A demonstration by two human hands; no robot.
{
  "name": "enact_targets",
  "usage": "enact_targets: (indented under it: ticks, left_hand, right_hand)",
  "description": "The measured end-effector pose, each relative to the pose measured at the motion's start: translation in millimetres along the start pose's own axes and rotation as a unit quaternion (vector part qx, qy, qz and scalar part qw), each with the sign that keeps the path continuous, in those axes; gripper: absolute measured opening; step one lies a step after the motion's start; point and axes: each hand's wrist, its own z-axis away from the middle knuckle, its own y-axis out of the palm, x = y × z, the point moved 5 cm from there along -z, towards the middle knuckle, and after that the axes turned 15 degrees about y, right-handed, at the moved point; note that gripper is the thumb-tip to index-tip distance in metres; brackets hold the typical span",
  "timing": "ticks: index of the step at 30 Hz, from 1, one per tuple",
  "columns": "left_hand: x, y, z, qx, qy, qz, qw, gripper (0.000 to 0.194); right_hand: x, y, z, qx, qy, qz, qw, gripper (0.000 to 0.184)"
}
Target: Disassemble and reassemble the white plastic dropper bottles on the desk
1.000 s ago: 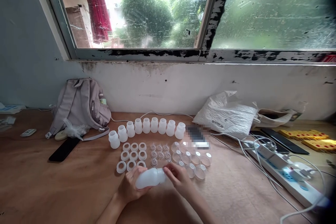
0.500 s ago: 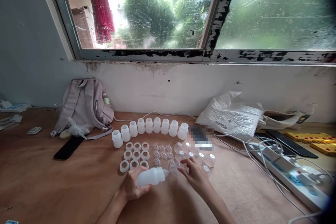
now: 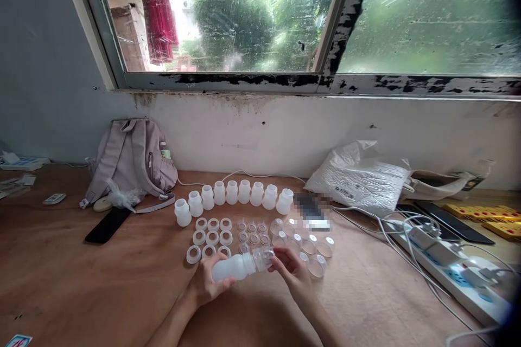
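Observation:
My left hand (image 3: 205, 284) grips a white plastic bottle (image 3: 230, 268) lying sideways above the wooden table (image 3: 81, 282). My right hand (image 3: 291, 271) pinches a clear cap (image 3: 264, 256) against the bottle's neck. Behind them stand a curved row of several white bottles (image 3: 232, 193), then white rings (image 3: 209, 238), small clear nipples (image 3: 252, 230) and clear caps (image 3: 315, 252) laid out in groups.
A grey backpack (image 3: 132, 160) and a black phone (image 3: 107, 225) lie at the left. A white plastic bag (image 3: 360, 176), cables, a power strip (image 3: 448, 265) and yellow trays (image 3: 488, 211) fill the right. The wall and window run along the back.
My right hand reached to the clear caps, took one, and brought it back onto the bottle's neck. The left hand kept holding the bottle.

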Motion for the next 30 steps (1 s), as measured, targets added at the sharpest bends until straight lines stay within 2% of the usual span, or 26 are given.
enact_targets:
  ticks: [13,23,30]
  left_hand:
    - [0,2.1,1,0.007,0.019,-0.038,0.999,0.029]
    - [-8,-0.8,-1,0.009,0.045,-0.071,0.996,0.027]
    - [-4,1.1,1,0.003,0.067,-0.087,0.994,0.028]
  right_hand:
    - [-4,12,5,0.035,0.015,-0.003,0.999,0.020]
    - [-13,23,1,0.037,0.068,-0.020,0.997,0.032]
    - [-20,25,2,0.077,0.102,-0.100,0.987,0.028]
